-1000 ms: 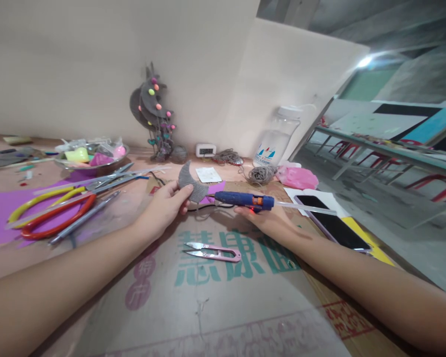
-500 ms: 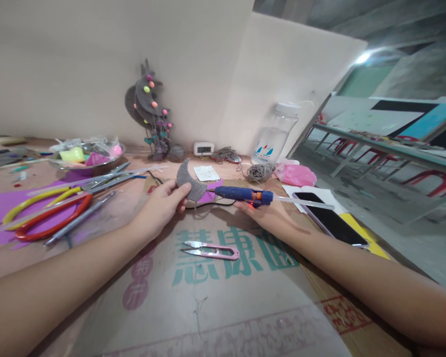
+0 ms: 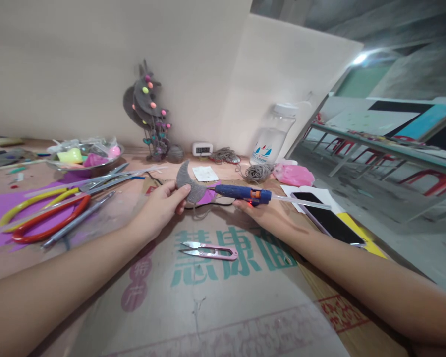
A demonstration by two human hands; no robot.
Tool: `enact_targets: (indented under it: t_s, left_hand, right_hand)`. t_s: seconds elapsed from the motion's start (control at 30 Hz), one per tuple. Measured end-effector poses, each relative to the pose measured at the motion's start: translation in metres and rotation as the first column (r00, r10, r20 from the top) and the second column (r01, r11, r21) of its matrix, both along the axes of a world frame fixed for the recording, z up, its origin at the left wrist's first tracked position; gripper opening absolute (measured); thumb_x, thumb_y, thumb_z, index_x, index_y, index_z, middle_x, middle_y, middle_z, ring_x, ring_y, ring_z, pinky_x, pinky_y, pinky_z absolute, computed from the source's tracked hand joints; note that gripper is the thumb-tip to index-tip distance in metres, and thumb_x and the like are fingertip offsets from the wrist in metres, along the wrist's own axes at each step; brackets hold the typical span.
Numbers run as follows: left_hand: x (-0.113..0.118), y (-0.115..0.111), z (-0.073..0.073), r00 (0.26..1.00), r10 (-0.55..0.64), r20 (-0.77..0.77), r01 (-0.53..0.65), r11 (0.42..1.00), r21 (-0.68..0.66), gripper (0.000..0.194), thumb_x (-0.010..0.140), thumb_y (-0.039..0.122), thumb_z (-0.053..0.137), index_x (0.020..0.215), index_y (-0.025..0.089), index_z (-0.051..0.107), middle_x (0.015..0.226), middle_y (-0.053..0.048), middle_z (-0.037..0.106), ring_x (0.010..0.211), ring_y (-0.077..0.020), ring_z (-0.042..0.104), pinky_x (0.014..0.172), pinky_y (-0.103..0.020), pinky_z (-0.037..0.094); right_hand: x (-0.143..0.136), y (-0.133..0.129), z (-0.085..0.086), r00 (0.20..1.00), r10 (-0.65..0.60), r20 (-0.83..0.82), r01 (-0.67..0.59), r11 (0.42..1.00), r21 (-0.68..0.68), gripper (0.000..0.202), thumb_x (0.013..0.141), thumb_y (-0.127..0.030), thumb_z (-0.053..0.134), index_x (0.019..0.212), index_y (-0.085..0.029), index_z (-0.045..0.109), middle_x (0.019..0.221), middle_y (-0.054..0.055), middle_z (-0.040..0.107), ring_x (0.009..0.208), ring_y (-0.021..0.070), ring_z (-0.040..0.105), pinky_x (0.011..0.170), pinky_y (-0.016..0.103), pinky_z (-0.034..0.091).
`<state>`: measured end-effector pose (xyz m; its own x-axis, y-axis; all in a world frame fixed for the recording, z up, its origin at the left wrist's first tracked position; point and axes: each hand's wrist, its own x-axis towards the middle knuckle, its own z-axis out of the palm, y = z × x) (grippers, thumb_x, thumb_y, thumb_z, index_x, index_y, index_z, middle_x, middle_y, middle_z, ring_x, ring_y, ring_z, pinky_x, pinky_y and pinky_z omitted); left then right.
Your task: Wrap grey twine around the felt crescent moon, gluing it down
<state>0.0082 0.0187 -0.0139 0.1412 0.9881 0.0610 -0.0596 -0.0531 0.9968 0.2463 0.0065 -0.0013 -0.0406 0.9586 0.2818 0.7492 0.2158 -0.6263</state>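
Observation:
Pinched between the thumb and fingers of my left hand (image 3: pixel 168 201) is a grey yarn-wrapped crescent moon (image 3: pixel 190 184), with a loose strand of yarn hanging below it. My right hand (image 3: pixel 256 210) grips a blue hot glue gun (image 3: pixel 232 192) from underneath; its fingers are partly hidden. The gun's nozzle meets the right edge of the crescent, and a clear glue stick (image 3: pixel 301 201) juts out of its back end. A small red light glows on the gun. Pink-handled thread snips (image 3: pixel 210 251) lie on the cardboard (image 3: pixel 163 317) in front of my hands.
Left lie scissors (image 3: pixel 52 213) with yellow and red handles, a pen (image 3: pixel 78 221) and a metal bowl (image 3: pixel 83 168) of small items. Behind stand a decorated moon ornament (image 3: pixel 146 99), a timer (image 3: pixel 202 148), yarn (image 3: pixel 259 172) and a water bottle (image 3: pixel 273 134). A phone (image 3: pixel 329 218) is at right.
The whole view has shifted very slightly. Both hands keep their holds, and the nozzle stays at the crescent's edge.

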Motion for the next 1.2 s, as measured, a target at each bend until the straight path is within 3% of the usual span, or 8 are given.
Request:
enact_targets:
  t_s: [0.13,0.27,0.4,0.57,0.77,0.93,1.07,1.2]
  left_hand:
    - [0.000,-0.002,0.002,0.999,-0.004,-0.042,0.005,1.000,0.016,0.026,0.077,0.040,0.061,0.072,0.015,0.053,0.050,0.006,0.046,0.043,-0.0047,0.041,0.043,-0.015,0.030]
    - [0.003,-0.003,0.006,0.998,0.013,0.068,-0.009,0.999,-0.053,0.028,0.073,0.040,0.065,0.070,0.016,0.050,0.050,0.007,0.046,0.041,-0.0044,0.040,0.042,-0.016,0.031]
    - [0.004,-0.005,0.008,0.994,0.014,0.110,-0.007,0.998,-0.061,0.032,0.071,0.041,0.067,0.066,0.016,0.047,0.050,0.007,0.048,0.040,-0.0037,0.040,0.042,-0.015,0.032]
    - [0.003,-0.004,0.007,0.994,0.009,0.106,0.000,0.997,-0.080,0.033,0.071,0.043,0.067,0.067,0.016,0.048,0.051,0.006,0.049,0.040,-0.0039,0.041,0.041,-0.015,0.032]
    - [0.003,-0.003,0.005,0.997,-0.042,0.065,0.048,0.994,-0.095,0.032,0.070,0.044,0.067,0.074,0.015,0.053,0.051,0.006,0.047,0.041,-0.0039,0.040,0.040,-0.014,0.029]
    - [0.004,-0.004,0.004,0.994,-0.106,0.034,0.108,0.993,-0.057,0.031,0.073,0.043,0.065,0.077,0.014,0.055,0.051,0.006,0.047,0.043,-0.0039,0.040,0.042,-0.014,0.030]
    - [0.004,-0.005,0.006,0.995,-0.077,0.059,0.082,0.993,-0.089,0.031,0.070,0.043,0.067,0.074,0.015,0.055,0.051,0.006,0.048,0.042,-0.0042,0.041,0.042,-0.015,0.031]
    - [0.005,-0.004,0.008,0.997,-0.024,0.075,0.032,0.993,-0.112,0.030,0.069,0.042,0.067,0.075,0.015,0.055,0.051,0.006,0.050,0.041,-0.0047,0.042,0.042,-0.015,0.031]
  right_hand:
    - [0.004,0.004,0.000,1.000,0.011,-0.021,-0.012,1.000,-0.026,0.034,0.072,-0.054,0.061,0.074,-0.020,0.067,0.074,0.003,0.070,0.071,0.0213,0.064,0.067,0.031,0.050]
    - [0.004,0.009,0.008,0.994,0.045,-0.099,-0.046,0.999,-0.009,0.044,0.083,-0.053,0.047,0.060,-0.018,0.061,0.062,0.003,0.064,0.061,0.0164,0.058,0.064,0.028,0.048]
    - [0.008,0.018,0.016,0.953,0.089,-0.291,-0.079,0.996,0.043,0.043,0.085,-0.053,0.045,0.072,-0.017,0.064,0.076,0.005,0.068,0.068,0.0151,0.061,0.066,0.026,0.049]
    - [0.014,0.041,0.027,0.931,0.099,-0.352,-0.084,0.995,0.059,0.043,0.078,-0.056,0.056,0.087,-0.015,0.068,0.088,0.008,0.070,0.077,0.0168,0.064,0.070,0.027,0.050]
    - [-0.004,0.093,0.029,0.996,0.079,0.043,-0.080,0.997,0.012,0.041,0.079,-0.050,0.056,0.094,-0.013,0.066,0.085,0.006,0.069,0.075,0.0162,0.062,0.067,0.026,0.046]
    - [-0.020,0.126,0.013,0.987,0.075,0.145,-0.069,0.996,-0.052,0.029,0.075,-0.038,0.063,0.085,-0.011,0.065,0.076,0.006,0.067,0.069,0.0160,0.060,0.062,0.024,0.044]
    - [-0.017,0.131,0.008,0.975,0.100,0.197,-0.085,0.993,-0.080,0.032,0.078,-0.041,0.059,0.081,-0.010,0.065,0.075,0.008,0.067,0.067,0.0175,0.061,0.062,0.026,0.045]
    - [-0.007,0.113,0.011,0.959,0.137,0.249,-0.134,0.991,-0.031,0.036,0.078,-0.033,0.060,0.102,-0.008,0.062,0.096,0.014,0.069,0.084,0.0233,0.063,0.076,0.033,0.048]
